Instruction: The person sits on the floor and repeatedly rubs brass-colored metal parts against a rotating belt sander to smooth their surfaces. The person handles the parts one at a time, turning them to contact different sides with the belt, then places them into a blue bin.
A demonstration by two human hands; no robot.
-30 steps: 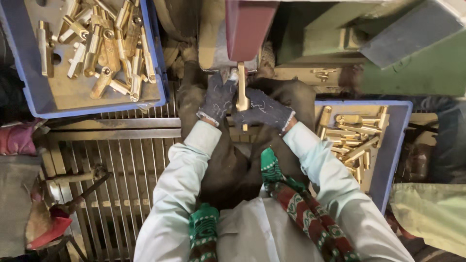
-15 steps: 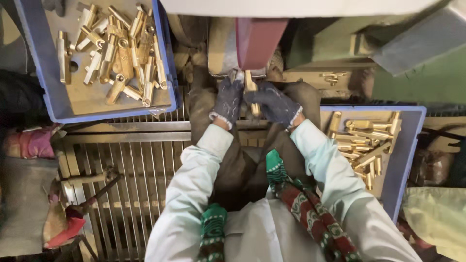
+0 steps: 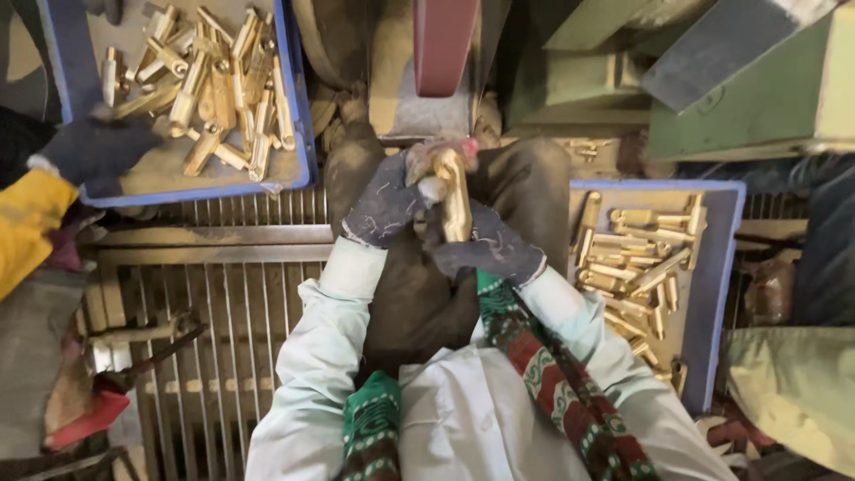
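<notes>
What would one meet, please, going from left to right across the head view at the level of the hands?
Yellow-sleeved co-worker's gloved hand → blue tray of brass pieces → left hand → brass rod → right hand → second blue tray of brass pieces.

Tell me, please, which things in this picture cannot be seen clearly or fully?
Head view only:
- brass part: lower end hidden inside the right hand; left hand covers its side.
- red belt: cut off by the top edge.
- right blue tray: near corner hidden by the sleeve.
- another person's gloved hand: arm cut off at the left edge.
</notes>
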